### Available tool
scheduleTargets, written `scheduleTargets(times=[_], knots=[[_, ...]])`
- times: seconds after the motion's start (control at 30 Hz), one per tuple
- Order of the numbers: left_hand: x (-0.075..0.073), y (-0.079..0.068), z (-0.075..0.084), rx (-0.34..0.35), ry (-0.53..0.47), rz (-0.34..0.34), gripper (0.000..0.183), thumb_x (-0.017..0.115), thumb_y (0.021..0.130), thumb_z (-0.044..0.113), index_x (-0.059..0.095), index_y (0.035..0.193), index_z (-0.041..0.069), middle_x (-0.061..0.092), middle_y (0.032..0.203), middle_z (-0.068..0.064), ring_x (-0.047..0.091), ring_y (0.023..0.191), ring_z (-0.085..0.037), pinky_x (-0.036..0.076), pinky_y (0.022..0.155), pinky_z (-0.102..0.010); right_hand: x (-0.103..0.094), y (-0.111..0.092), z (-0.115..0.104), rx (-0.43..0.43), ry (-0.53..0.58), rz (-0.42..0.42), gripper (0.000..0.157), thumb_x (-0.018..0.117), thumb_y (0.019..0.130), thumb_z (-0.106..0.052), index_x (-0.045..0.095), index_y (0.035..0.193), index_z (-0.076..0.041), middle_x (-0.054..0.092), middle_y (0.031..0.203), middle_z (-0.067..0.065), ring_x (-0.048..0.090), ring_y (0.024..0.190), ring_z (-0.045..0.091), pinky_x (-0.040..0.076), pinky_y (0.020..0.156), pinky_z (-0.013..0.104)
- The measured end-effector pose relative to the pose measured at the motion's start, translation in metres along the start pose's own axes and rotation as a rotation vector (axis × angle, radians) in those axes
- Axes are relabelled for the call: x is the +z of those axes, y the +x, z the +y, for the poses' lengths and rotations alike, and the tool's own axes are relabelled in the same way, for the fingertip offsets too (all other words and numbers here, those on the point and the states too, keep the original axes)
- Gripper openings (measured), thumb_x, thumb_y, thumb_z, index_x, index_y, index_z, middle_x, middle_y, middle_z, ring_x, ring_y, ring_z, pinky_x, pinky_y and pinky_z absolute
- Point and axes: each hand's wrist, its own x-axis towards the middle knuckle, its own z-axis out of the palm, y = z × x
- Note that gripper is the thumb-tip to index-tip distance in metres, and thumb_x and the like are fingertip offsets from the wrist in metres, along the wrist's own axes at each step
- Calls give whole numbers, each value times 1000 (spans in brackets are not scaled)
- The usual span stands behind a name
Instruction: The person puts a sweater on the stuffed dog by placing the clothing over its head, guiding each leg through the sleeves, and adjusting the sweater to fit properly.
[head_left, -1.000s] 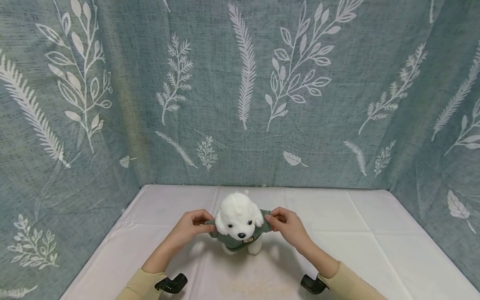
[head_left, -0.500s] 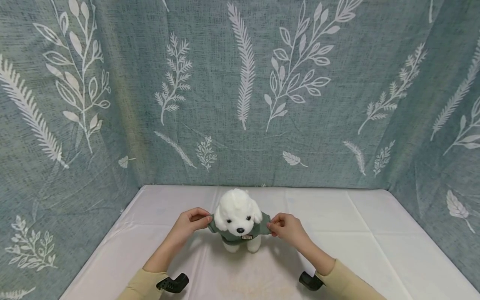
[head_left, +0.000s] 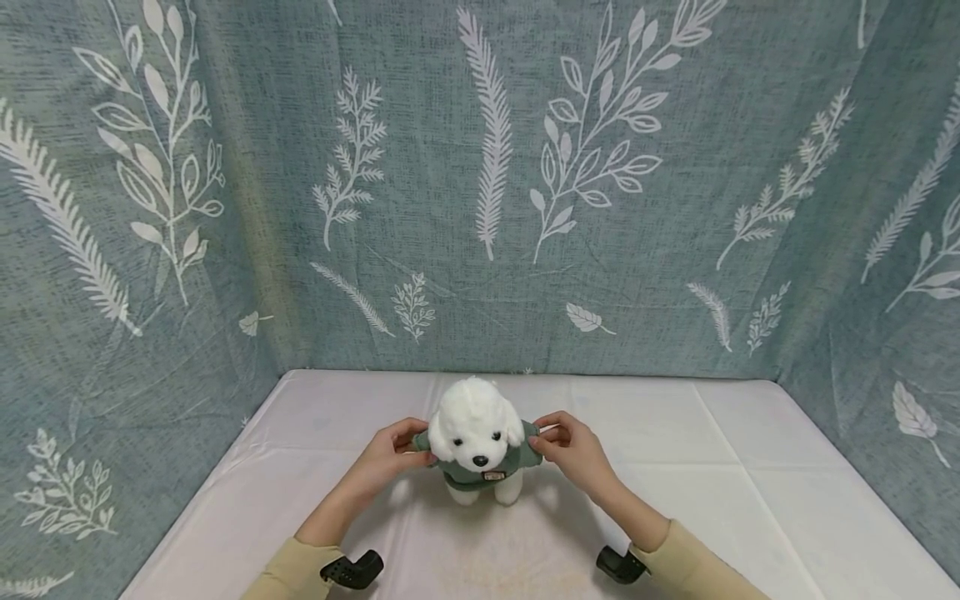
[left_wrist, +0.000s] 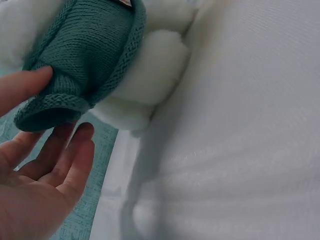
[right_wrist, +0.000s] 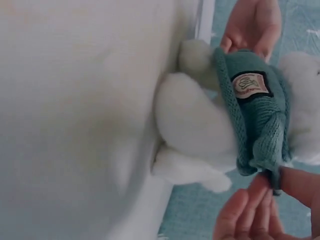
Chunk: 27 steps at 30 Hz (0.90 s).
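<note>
A white plush dog (head_left: 472, 417) stands upright on the table, facing the head camera. It wears a green knitted sweater (left_wrist: 95, 40) with a small label (right_wrist: 250, 85) on the chest. My left hand (head_left: 386, 458) holds the sleeve at the image-left side. In the left wrist view the thumb lies on the knit, with the other fingers under and behind the cuff's open end. On the opposite side, my right hand (head_left: 576, 448) pinches the other sleeve's end between thumb and fingers. The dog's back is hidden from the head view.
A white cloth (head_left: 675, 500) with fold lines covers the table. Blue-green curtains (head_left: 435, 192) with white leaf prints surround its back and sides. A black device (head_left: 352, 570) sits at the left wrist, and another black device (head_left: 621, 565) at the right.
The dog's head has risen slightly since a second ago. Both hands drew the sleeves outward, and the left has since come back inward along its sleeve. The right hand has shifted its grip slightly.
</note>
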Motion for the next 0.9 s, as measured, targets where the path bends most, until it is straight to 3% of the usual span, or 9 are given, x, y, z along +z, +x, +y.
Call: scheduleTargets(times=[0.2,0.33,0.47,0.57,0.63,0.73,0.8,0.9], knots=[[0,1,5,-39,-5,128,18,68,86,10,62,99,-1,63,86,3,61,82,-13,49,83,-38,0,0,-5,-60,4,-10,26,72,85,-22,64,106,-9,69,88,5,65,76,15,53,70,37],[-3,1,4,-83,4,192,13,67,85,7,62,93,-2,63,81,2,61,79,-12,51,81,-38,1,-2,-6,-15,-32,-27,26,71,85,-19,62,106,-5,69,84,6,65,75,22,53,67,37],[1,2,0,-98,106,218,13,67,84,6,63,93,-2,65,85,-4,60,80,-14,52,75,-35,1,0,1,29,-29,-53,27,71,85,-18,61,105,-3,69,84,6,65,79,28,53,70,42],[7,0,5,-75,226,290,21,68,85,7,62,104,0,66,98,-11,62,89,-21,52,75,-35,1,3,6,10,-37,-11,26,72,84,-18,62,105,-5,69,85,4,66,80,26,54,70,37],[10,-3,14,-23,288,378,28,67,86,9,61,113,4,65,108,-12,62,95,-24,52,78,-35,-1,3,4,-29,-51,51,24,72,85,-19,63,105,-10,69,87,2,66,81,21,53,70,32],[12,-9,30,107,317,489,32,68,88,17,61,119,10,65,114,-9,62,101,-22,51,85,-34,-4,1,-2,-142,-52,136,22,70,86,-24,64,106,-16,69,93,-2,65,85,12,53,74,25],[14,-13,41,166,296,494,34,69,88,25,61,119,15,64,115,-5,61,101,-19,50,86,-31,-4,-1,-7,-244,-20,141,23,69,87,-26,63,108,-19,68,99,-1,65,90,12,53,79,26],[20,-19,52,174,257,413,41,73,83,33,62,119,18,64,115,-2,60,100,-16,50,84,-26,-3,-3,-13,-400,8,63,31,69,87,-23,61,116,-17,66,111,3,64,101,18,54,85,33]])
